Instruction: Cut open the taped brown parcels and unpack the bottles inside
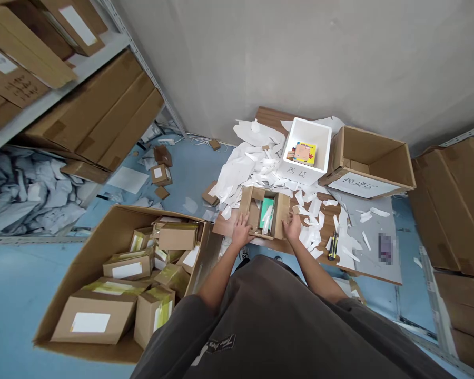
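Desk (224,226): strewn with torn paper (237,171)
Open carton (245,202): at near edge, green box (267,206) inside
Left hand (242,231): on carton's left flap, fingers slightly spread
Right hand (292,228): at its right flap, fingers curled
Grip: closure cannot be told

On the desk (270,116), a packet (267,202) is enclosed in the small carton (283,207), taken as the dial's centre and flanked by the left hand (242,230) at 8 o'clock and the right hand (292,227) at 4. Paper scraps (237,172) are heaped at 11; a bin (300,175) holding packs (302,153) is placed at 1, a large carton (379,141) at 2. Off the desk, at 8, parcels (177,237) are contained in a box (90,258).
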Available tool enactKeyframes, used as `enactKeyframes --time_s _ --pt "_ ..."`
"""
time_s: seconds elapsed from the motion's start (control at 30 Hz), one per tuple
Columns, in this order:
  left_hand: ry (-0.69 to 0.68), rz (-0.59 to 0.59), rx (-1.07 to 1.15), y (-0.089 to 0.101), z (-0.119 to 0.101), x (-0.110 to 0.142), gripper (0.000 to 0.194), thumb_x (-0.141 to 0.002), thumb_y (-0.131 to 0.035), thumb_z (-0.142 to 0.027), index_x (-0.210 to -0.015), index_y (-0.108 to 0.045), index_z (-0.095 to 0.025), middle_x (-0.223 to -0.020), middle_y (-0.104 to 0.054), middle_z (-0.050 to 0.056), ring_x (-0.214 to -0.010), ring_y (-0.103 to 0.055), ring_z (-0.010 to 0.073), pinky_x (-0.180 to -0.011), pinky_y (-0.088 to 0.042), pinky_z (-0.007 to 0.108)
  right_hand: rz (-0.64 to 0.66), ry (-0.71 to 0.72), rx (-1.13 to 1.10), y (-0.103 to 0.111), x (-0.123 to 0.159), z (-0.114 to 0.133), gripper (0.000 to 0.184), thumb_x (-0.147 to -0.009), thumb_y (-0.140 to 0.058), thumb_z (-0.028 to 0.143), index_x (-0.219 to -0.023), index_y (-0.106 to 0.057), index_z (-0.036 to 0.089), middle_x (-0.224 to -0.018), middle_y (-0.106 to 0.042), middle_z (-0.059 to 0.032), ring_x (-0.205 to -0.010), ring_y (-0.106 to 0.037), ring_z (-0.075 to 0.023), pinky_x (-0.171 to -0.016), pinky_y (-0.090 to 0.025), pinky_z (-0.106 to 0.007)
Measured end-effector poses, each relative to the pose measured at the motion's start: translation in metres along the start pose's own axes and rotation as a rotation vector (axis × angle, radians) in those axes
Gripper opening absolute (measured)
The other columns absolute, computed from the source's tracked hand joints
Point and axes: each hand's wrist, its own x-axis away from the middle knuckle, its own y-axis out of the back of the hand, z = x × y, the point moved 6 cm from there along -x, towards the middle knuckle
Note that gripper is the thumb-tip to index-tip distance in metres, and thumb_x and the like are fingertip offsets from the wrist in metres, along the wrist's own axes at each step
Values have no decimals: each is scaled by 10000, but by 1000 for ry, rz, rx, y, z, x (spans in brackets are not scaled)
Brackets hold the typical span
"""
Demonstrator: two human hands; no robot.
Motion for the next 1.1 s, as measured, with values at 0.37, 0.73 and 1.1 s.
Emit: enactKeyframes --time_s 0.37,0.73,1.1 --pt "23 -53 82 -5 20 12 115 -906 -800 -243 -1019 -807 -265 -1745 -454 61 -1673 -281 398 -1341 -224 692 388 152 329 -97 -13 105 762 -940 -654 256 -1647 -436 76 -1670 -460 -252 -1525 -483 -345 -1255 -388 -397" --pt "58 -136 68 -5 50 24 117 -862 -852 -254 -968 -802 -245 -1739 -462 80 -1664 -301 392 -1324 -303 668 306 -135 328 -181 -39 125 1106 -780 -851 478 -1657 -383 -6 -1713 -256 -435 -1606 -307 -541 -1231 -357 -699" --pt "13 -177 129 -21 52 25 167 -837 -874 -223 -981 -794 -250 -1793 -361 58 -1685 -227 403 -1285 -338 722 304 -178 334 -186 -52 119 1031 -778 -853 517 -1596 -479 14 -1482 -541 -426 -1424 -556 -515 -1142 -456 -624"
